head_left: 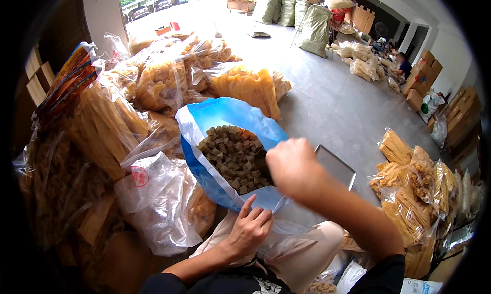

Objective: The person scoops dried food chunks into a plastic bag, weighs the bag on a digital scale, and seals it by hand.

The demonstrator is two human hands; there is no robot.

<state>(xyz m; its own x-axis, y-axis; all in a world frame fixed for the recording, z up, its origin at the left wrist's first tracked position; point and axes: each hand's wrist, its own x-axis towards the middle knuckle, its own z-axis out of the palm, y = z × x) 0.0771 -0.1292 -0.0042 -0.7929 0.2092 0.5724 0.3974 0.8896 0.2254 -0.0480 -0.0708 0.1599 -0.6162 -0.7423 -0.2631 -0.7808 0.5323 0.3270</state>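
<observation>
Open bag (227,107): bright blue, white along its edge. Cubes (235,161): mottled greyish brown. Plastic bag (161,207): clear, whitish, with red circular mark (139,176). Bagged strips (248,87): amber yellow. Printed wrapping (69,84): orange-red, dark streaks. Trousers (302,253): beige. Sleeve (381,273): black. Floor (327,99): plain grey. Tall sack (314,30): pale green. Cartons (424,71): brown.

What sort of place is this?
Probably a packing workroom or storeroom for dried goods: clear bags of yellowish sticks piled up, stacked cardboard boxes and large green sacks farther back.
</observation>
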